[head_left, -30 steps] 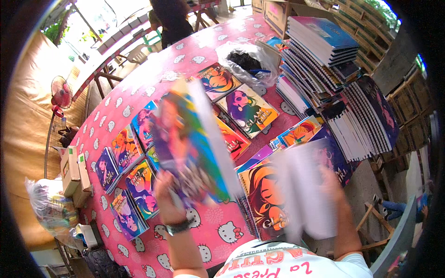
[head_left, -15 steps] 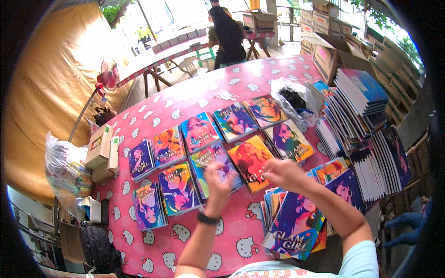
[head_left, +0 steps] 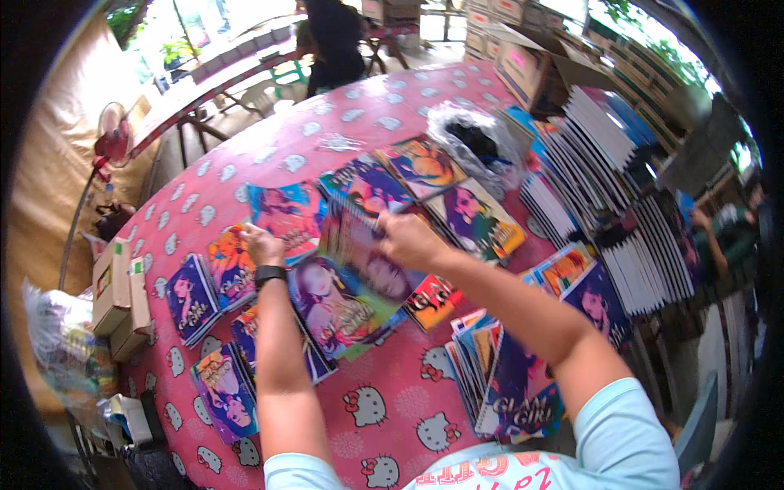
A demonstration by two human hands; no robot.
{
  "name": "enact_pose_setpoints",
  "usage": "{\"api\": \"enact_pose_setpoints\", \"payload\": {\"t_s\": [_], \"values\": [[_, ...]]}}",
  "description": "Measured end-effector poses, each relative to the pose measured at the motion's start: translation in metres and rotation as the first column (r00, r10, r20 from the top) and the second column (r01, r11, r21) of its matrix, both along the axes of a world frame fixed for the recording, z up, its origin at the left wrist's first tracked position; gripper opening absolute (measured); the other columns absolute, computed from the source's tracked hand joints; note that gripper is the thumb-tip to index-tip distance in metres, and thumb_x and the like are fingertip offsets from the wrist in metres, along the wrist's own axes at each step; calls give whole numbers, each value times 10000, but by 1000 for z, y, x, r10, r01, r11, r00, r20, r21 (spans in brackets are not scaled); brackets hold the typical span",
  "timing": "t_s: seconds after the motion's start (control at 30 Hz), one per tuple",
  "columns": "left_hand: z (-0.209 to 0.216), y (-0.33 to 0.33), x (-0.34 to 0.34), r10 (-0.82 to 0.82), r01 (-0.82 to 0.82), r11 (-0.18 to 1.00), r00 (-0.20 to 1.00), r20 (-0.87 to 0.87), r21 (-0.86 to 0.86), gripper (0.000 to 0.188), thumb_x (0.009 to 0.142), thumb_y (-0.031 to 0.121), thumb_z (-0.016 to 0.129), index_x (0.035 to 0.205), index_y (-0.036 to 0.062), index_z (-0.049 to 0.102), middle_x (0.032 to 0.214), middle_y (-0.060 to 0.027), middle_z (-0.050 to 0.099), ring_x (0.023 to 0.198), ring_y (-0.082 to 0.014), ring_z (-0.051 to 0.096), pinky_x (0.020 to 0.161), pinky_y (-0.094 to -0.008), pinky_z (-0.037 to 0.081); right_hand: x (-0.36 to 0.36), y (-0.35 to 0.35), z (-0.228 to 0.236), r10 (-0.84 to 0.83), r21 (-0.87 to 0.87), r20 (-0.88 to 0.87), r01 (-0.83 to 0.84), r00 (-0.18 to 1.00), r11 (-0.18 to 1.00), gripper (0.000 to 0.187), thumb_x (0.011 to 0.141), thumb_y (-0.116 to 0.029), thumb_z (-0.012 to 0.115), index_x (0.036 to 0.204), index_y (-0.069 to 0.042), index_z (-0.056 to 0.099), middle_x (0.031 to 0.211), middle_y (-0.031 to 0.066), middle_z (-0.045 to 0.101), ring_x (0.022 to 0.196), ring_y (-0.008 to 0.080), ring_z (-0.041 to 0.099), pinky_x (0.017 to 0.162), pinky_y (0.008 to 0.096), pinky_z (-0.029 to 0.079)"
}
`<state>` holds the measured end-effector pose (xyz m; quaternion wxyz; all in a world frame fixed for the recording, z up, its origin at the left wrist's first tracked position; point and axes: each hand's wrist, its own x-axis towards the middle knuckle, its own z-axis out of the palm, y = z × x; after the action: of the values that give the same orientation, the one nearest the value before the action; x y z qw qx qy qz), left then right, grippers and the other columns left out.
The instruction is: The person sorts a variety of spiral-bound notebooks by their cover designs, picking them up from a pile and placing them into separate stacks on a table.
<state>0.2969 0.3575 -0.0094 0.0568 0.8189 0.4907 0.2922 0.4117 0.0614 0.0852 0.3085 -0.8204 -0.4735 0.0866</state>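
Note:
My right hand (head_left: pixel 412 242) grips a spiral notebook (head_left: pixel 380 273) by its upper edge; the notebook is tilted and smeared by motion. Beneath it lies a notebook with a purple and green cover (head_left: pixel 335 302), and a red notebook (head_left: pixel 435 300) is partly covered. My left hand (head_left: pixel 263 247), a dark band on its wrist, is at the upper right corner of an orange-covered notebook (head_left: pixel 231 265); its fingers are blurred. Around my hands lie short stacks of illustrated notebooks, among them a pink and blue one (head_left: pixel 287 214) and a dark-haired figure's yellow one (head_left: pixel 476 222).
A pink patterned cloth (head_left: pixel 408 392) covers the table. Notebook piles (head_left: pixel 588 163) stand at the right, with more (head_left: pixel 523 367) near my right elbow. Behind are a clear plastic bag (head_left: pixel 478 143) and open carton (head_left: pixel 531 73). Boxes (head_left: pixel 118 298) and a fan (head_left: pixel 114 135) stand left; people are nearby.
The view has shifted. My right hand has taken hold of a notebook and lifted it over the middle stacks. My left hand has moved left to the orange notebook.

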Motion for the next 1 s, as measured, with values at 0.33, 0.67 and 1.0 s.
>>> {"api": "enact_pose_setpoints", "payload": {"t_s": [0.33,0.67,1.0], "values": [[108,-250,-102,314,968,147,150,937,-205,264,841,213,588,1033,32,573,951,-59,625,830,-140,606,770,-275,469,-65,-349,68,-17,418,-761,509,649,753,365,788,-174,629,1077,-4,486,997,82,559,861,152,533,745,292,431],[38,-436,-136,-432,655,157,719,545,-739,477,668,313,783,900,8,498,698,-39,575,606,-101,528,539,-269,441,-95,-373,-11,-509,112,-324,567,798,816,315,760,-161,644,992,21,531,731,75,596,654,130,556,606,279,449],[43,-495,-120,-582,675,678,735,347,-291,860,780,385,629,1330,-78,158,1368,-261,199,1286,-352,218,1049,-396,214,-114,-354,-7,-142,-217,149,173,979,961,805,822,-630,362,1423,-163,99,1458,200,44,1336,398,48,1023,591,101]]}}
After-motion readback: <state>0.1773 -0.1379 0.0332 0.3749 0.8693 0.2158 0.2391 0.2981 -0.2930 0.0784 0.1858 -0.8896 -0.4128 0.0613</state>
